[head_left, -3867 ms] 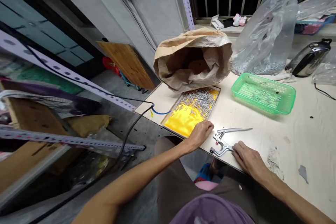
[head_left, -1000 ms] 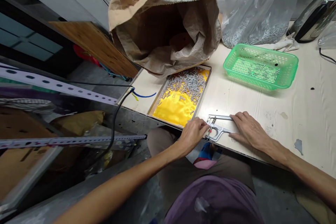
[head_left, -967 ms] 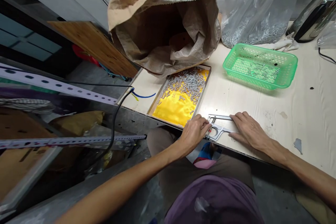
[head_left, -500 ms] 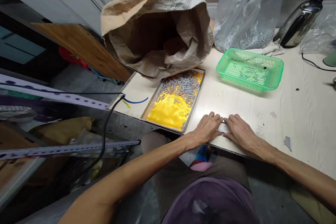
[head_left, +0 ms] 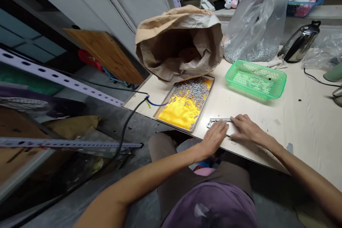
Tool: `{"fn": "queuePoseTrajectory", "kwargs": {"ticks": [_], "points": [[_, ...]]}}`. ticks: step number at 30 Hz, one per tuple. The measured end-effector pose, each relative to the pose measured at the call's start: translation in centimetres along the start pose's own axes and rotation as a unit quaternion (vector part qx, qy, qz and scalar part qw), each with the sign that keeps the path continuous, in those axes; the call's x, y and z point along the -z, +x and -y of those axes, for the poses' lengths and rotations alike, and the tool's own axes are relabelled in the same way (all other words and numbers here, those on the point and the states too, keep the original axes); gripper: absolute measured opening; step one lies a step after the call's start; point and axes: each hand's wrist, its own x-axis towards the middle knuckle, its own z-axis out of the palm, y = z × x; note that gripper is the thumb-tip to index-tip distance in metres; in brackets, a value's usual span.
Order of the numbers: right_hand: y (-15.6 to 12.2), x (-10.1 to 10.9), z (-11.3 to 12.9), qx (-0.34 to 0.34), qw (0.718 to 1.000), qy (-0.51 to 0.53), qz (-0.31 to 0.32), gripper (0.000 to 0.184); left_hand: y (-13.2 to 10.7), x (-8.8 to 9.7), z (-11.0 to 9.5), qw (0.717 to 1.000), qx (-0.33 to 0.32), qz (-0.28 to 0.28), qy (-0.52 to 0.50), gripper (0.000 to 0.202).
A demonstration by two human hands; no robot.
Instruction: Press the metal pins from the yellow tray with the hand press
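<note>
Metal tool (head_left: 223,119) lies flat at the near edge of the tabletop (head_left: 301,128), between and partly under both hands. Its head end points left, handles run right.

Left hand (head_left: 215,136) sits over the near side of the tool, fingers low and close together, covering its middle; can't tell whether it grips or just presses. Far bar and left end of the tool show past the fingertips.

Right hand (head_left: 247,128) is at the handle ends, thumb on the near side, fingers on the far side, moderately spread with the handles held between. The two hands are just beside each other, small gap, part of the tool in it.

Left of the tool, a shallow tray (head_left: 203,103) with yellow cloth (head_left: 175,112); small metal pieces (head_left: 196,91) heaped toward its far end, a few loose ones nearer. Brown bag (head_left: 184,69), mouth open, overhangs the tray's far end. Green basket (head_left: 248,91) far right of the tool, a few metal pieces inside. Clear plastic bag (head_left: 256,25) behind it; kettle (head_left: 301,41) farther right.
</note>
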Motion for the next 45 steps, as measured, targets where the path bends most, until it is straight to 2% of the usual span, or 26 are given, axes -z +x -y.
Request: {"fn": "queuePoseTrajectory", "kwargs": {"ticks": [2,5,9,11,13,15,17,19,21,24,28,31,34,38,41,45], "points": [[0.0,-0.1,-1.2,0.001,1.000,0.023,-0.015,0.037,-1.4,-1.4,-1.2,0.999,-0.027,-0.031,-0.006,0.034],[0.7,0.0,-2.1,-0.048,0.998,0.005,-0.050,0.026,-2.5,-2.6,-2.8,0.998,-0.038,-0.055,-0.021,0.036],[2.6,0.8,-0.8,-0.103,0.989,-0.074,-0.081,0.024,-2.4,-2.6,-3.4,0.996,-0.019,-0.080,-0.035,0.040],[3.6,1.2,1.2,-0.037,0.993,-0.089,-0.074,0.021,-2.2,-2.6,-3.3,0.996,-0.019,-0.077,-0.043,0.042],[4.5,1.1,3.5,0.088,0.993,-0.076,-0.036,0.019,-2.2,-2.9,-3.1,0.997,-0.023,-0.057,-0.047,0.043],[5.3,0.5,5.5,0.185,0.980,-0.069,0.010,0.013,-2.3,-3.6,-3.2,0.998,-0.023,-0.034,-0.047,0.041],[6.3,-0.3,6.8,0.225,0.970,-0.082,0.044,0.007,-2.4,-4.2,-3.2,0.998,-0.017,-0.025,-0.050,0.037],[7.3,-1.1,7.3,0.236,0.965,-0.095,0.059,0.008,-2.5,-4.2,-2.7,0.998,0.003,-0.032,-0.055,0.033],[8.2,-1.7,7.4,0.240,0.964,-0.096,0.058,0.011,-2.5,-3.5,-1.6,0.997,0.036,-0.049,-0.051,0.032],[9.3,-1.6,7.0,0.230,0.972,-0.048,0.027,0.017,-2.7,-1.4,0.7,0.992,0.087,-0.086,-0.033,0.035],[9.6,-0.1,5.9,0.192,0.978,0.078,-0.038,0.026,-3.9,1.6,3.5,0.988,0.103,-0.113,-0.034,0.032],[9.3,0.8,5.3,0.177,0.979,0.099,-0.032,0.026,-4.8,3.8,6.0,0.983,0.130,-0.125,-0.043,0.033],[9.0,0.7,5.6,0.195,0.979,0.056,0.005,0.026,-4.8,5.6,9.8,0.947,0.260,-0.185,-0.025,0.028],[9.3,-0.7,7.4,0.241,0.969,-0.027,0.053,0.016,-3.4,6.0,13.6,0.922,0.350,-0.161,-0.040,0.021],[9.9,-2.2,9.0,0.264,0.961,-0.062,0.052,0.022,-2.0,5.8,14.4,0.911,0.391,-0.122,-0.039,0.020],[10.3,-3.2,10.1,0.254,0.964,-0.079,0.028,0.032,-0.6,5.9,14.6,0.911,0.405,-0.070,-0.026,0.020]]}}
